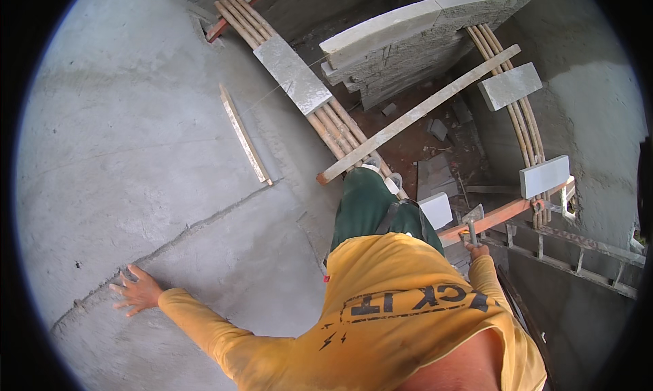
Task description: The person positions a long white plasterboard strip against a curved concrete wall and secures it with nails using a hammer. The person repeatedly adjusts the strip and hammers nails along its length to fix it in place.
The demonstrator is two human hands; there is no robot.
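Observation:
My left hand [139,291] rests with spread fingers against the grey plastered wall [122,166], beside a rough horizontal groove [197,226]. At my right side, my right hand [477,250] is closed round the handle of a trowel [473,215], whose blade points upward. Just behind the trowel runs a reddish beam [502,216]. A narrow wooden strip [243,134] stands out on the wall, higher than my left hand. My feet are on a walkway of bamboo poles [340,129].
A long plank [418,113] crosses between two bundles of poles. Pale blocks lie on both bundles, one of them a long grey block [292,74]. Past them rises a partial block wall [422,37]. Rubble [437,129] covers the floor far below. A ladder [578,258] leans at the right.

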